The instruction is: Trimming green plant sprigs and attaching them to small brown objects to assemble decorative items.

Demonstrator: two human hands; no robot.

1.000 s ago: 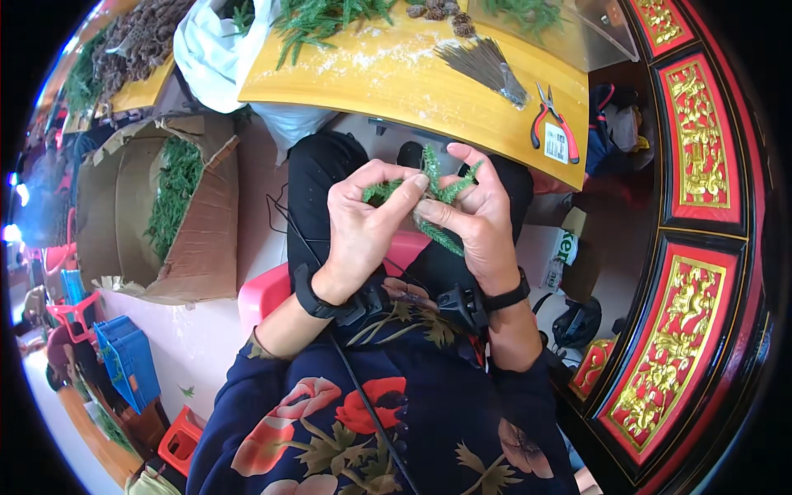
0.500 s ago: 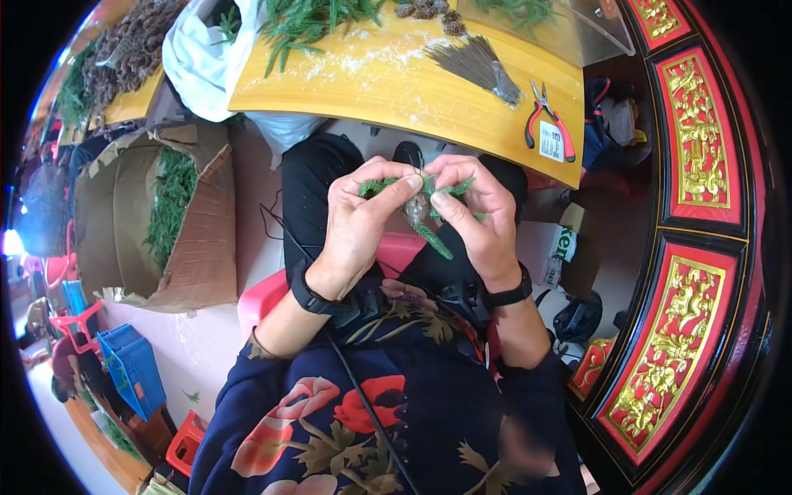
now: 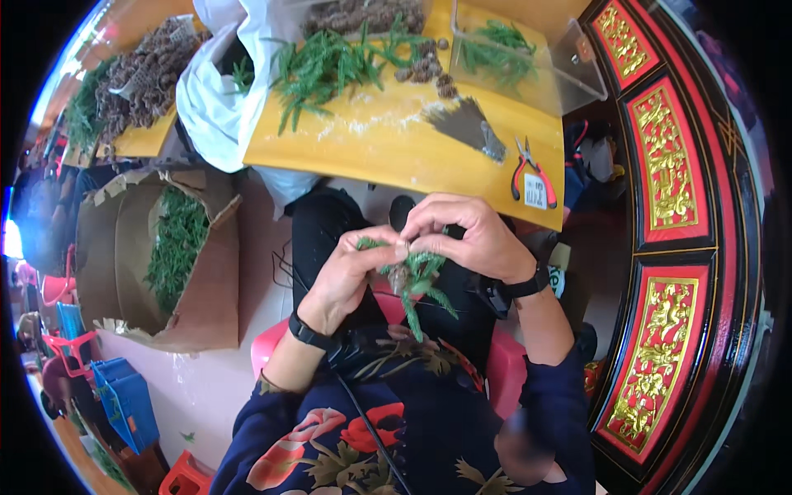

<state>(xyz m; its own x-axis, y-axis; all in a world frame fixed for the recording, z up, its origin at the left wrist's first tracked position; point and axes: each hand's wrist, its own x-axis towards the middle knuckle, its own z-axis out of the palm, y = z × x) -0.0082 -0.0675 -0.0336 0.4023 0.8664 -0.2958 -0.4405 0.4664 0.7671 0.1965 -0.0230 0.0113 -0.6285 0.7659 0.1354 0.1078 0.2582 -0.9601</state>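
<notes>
Over my lap, my left hand (image 3: 351, 268) pinches a small green artificial pine sprig (image 3: 422, 289) near its top, between thumb and fingers. A brownish pine cone (image 3: 398, 278) shows among its needles, and the green tips hang downward. Bent over the top of the sprig, my right hand (image 3: 470, 235) has thumb and forefinger pressed together beside the left fingertips. What exactly the right fingers pinch is hidden. Both hands are in front of the table edge, below the pliers (image 3: 535, 177) with red and black handles.
On the yellow table (image 3: 346, 157) lie green sprigs (image 3: 326, 70), pine cones (image 3: 425, 66), a fan of dark thin wires (image 3: 466, 128) and a clear plastic box (image 3: 528, 74). A cardboard box (image 3: 206, 305) with greenery stands at left. Carved red-and-gold panels (image 3: 656, 355) line the right.
My right hand has come over the top of the sprig, its fingers now meeting the left fingertips. The sprig hangs turned differently. The view has tilted, showing more of the table.
</notes>
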